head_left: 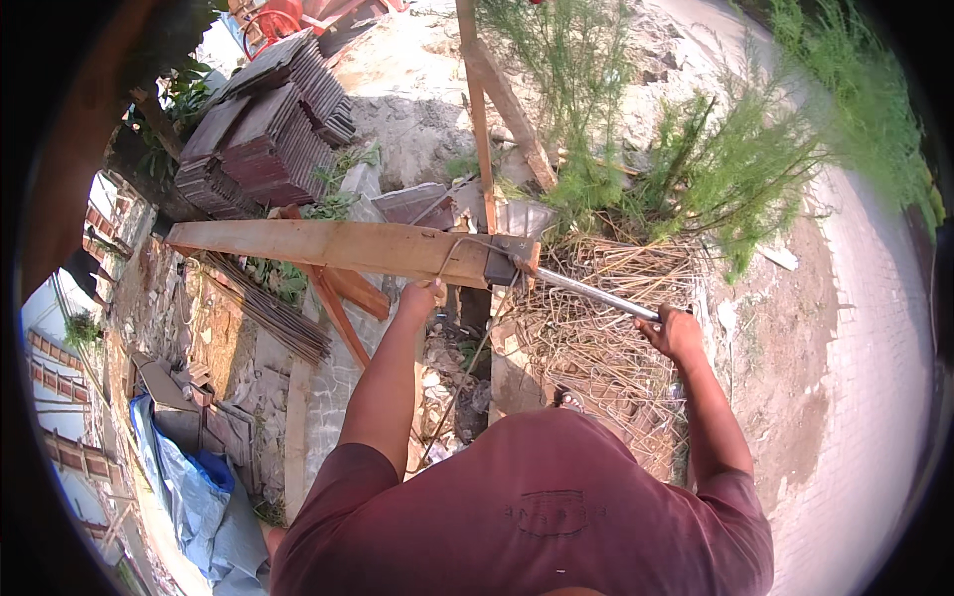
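When looking down, see a pale road (865, 397) curving along the right side. See feathery bushes (715, 169) at upper right, spreading over the far edge of a wide heap of bent bars (616, 348) on the ground. Find stacked tiles (278, 159) at upper left, beyond the propped plank (338, 248) stretching across the middle. Note a crumpled blue tarp (194, 497) at lower left, well apart from the plank. Notice a narrow post (479, 129) in the way at the plank's far edge, and a bundle of rods (268, 313) near its left part. Follow the metal pipe (591, 288) from the dark block (502, 260) at the plank's right end out over the heap, gripped by the closed fingers of the right hand (679, 333). Follow also a thin wire (454, 250) curving over the plank toward the block, held by the curled fingers of the left hand (422, 295) at the near edge. Cannot tell how the wire sits in the block.
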{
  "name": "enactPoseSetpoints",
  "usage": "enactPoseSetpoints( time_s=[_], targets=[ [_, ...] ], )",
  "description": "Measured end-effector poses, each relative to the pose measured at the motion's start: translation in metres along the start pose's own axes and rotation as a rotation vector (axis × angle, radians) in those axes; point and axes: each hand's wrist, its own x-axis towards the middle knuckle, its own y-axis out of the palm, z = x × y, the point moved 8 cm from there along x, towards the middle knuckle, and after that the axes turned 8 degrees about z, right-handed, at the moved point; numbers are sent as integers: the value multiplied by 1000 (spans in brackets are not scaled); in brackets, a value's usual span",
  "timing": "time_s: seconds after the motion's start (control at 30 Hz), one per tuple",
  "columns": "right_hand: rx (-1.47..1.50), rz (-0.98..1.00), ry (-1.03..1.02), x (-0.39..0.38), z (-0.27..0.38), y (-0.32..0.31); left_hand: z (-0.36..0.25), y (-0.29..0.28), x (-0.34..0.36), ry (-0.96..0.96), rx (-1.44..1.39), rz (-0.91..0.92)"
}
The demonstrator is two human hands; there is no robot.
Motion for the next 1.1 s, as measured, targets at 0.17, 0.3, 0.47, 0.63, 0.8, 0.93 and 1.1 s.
enactPoseSetpoints(
  time_s=[0.17, 0.3, 0.47, 0.63, 0.8, 0.93, 1.1],
  targets=[
    [124, 128, -52, -13, 1, -24, -7, 3, 15, 12, -55, 6],
    [373, -90, 235, -137, 97, 52, 17, 0, 31, -51, -210, 15],
    [348, -11, 170, -123, 79, 50, 25, 5, 42, 125, 19, -15],
    [457, -377, 202, -114, 41, 1, -16, 9, -11, 4, -354, 182],
    [661, -766, 174, -112, -18, 36, -56, 58, -131, 240, -444, 437],
    [514, -497, 390, -150, -82, 137, 12, 96, -198, 448, -110, 272],
    [364, 560, 882, -291, -154, 262, 110, 97, -216, 398, 90, 108]
  ],
)
